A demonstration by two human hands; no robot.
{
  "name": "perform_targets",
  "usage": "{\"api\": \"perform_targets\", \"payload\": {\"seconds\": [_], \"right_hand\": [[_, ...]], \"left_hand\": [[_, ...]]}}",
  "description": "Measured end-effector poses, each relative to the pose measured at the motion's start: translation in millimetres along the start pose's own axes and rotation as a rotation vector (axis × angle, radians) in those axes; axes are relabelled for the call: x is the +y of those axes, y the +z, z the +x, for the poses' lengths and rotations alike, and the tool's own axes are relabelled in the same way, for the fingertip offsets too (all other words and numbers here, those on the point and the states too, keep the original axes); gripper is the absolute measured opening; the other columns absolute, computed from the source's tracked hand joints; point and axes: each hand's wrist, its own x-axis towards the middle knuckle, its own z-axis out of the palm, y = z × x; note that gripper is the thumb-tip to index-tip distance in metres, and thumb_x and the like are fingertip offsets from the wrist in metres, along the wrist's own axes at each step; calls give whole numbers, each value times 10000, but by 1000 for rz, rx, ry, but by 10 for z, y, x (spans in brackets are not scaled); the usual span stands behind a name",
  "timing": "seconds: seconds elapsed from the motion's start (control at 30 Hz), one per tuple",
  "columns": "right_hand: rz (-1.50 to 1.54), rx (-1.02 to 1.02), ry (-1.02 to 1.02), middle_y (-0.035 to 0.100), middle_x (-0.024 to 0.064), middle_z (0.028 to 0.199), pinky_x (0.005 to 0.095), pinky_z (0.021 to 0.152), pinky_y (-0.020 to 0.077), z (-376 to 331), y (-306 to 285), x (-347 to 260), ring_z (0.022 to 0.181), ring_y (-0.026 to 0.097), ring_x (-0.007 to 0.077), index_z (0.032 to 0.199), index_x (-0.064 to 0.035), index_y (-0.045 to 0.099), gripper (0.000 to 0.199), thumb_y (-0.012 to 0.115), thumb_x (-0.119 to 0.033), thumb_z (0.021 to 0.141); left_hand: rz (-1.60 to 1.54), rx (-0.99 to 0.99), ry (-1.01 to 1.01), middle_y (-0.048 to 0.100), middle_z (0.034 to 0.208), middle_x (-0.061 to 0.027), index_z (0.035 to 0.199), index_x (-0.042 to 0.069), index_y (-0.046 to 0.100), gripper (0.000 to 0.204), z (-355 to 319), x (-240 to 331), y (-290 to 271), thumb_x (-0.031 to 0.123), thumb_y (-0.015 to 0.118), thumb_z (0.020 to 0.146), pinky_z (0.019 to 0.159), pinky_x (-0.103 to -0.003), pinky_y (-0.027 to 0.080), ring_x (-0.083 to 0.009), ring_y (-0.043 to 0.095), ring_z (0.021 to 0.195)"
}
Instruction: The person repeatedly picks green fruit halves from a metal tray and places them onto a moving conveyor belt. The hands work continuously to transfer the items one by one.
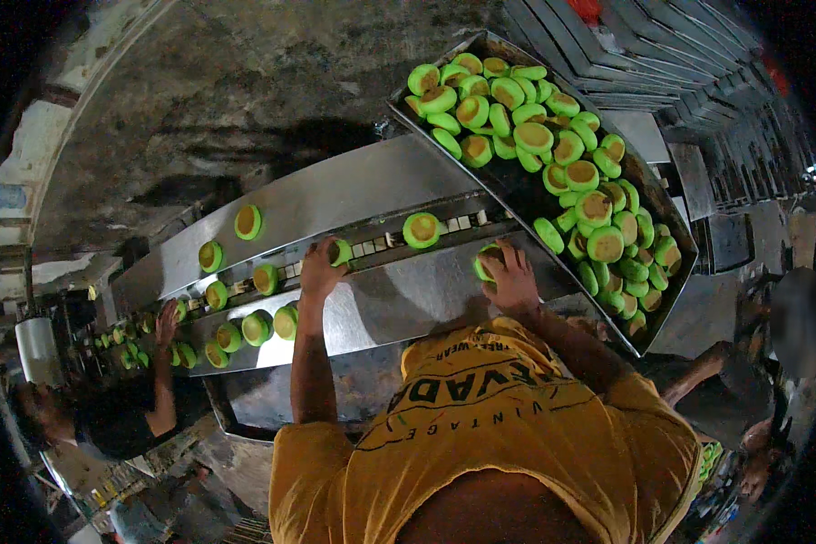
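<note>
My left hand is closed round a green bun with a browned face, at the conveyor's chain track. Further right, my right hand grips another green bun over the near steel ledge, its fingers covering much of it. Between my hands, on the track, lies a loose bun with its browned side up. A dark metal tray stands at an angle beyond my right hand, heaped with several such buns.
More buns sit along the conveyor to the left, some on its far steel side. There, another person's hand reaches to the line. Stacked metal trays fill the far right. Another person's arm shows at right.
</note>
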Motion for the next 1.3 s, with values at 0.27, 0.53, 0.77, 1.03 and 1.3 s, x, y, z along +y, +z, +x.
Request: {"api": "perform_targets", "payload": {"seconds": [0.27, 0.53, 0.77, 1.03, 1.3], "right_hand": [[257, 132, 57, 544, 241, 1129, 540, 902, 487, 914, 90, 17, 1099, 538, 446, 1241, -68, 445, 587, 762, -197, 766], [106, 142, 13, 553, 183, 1031, 518, 854, 491, 1125, 173, -120, 1048, 562, 408, 1133, -79, 479, 466, 735, -172, 755], [230, 212, -175, 596, 84, 978, 504, 827, 483, 1270, 153, -256, 946, 596, 333, 865, -124, 623, 142, 685, -162, 743], [-177, 301, 58, 582, 149, 1220, 473, 923, 477, 1885, -1039, 1406, 1210, 514, 356, 1234, -72, 547, 510, 713, -81, 752], [726, -49, 16, 638, 215, 1068, 479, 865, 491, 1412, -510, 181, 992, 640, 411, 1232, -66, 507, 505, 737, -217, 808]], "left_hand": [[351, 433, -215, 569, 1214, -174, 1243, 100, 591, 696, 13, 1102, -113, 448, 825, 688, 934, -517, 427, -366, 547, 1131], [307, 78, -80, 535, 1283, -142, 1189, 146, 621, 578, 146, 1501, -51, 386, 816, 701, 987, -586, 377, -350, 529, 1178], [72, 219, 23, 614, 1190, -134, 1119, 110, 657, 422, 649, 1865, -139, 337, 760, 778, 935, -548, 436, -362, 564, 1125], [228, -77, -20, 640, 1133, -193, 1133, 90, 649, 539, 588, 1832, 184, 474, 751, 768, 911, -531, 471, -383, 605, 1073], [245, -53, -198, 569, 1260, -184, 1367, 77, 453, 814, 350, 1615, 178, 406, 804, 709, 1096, -730, 140, -390, 474, 1287]]}}
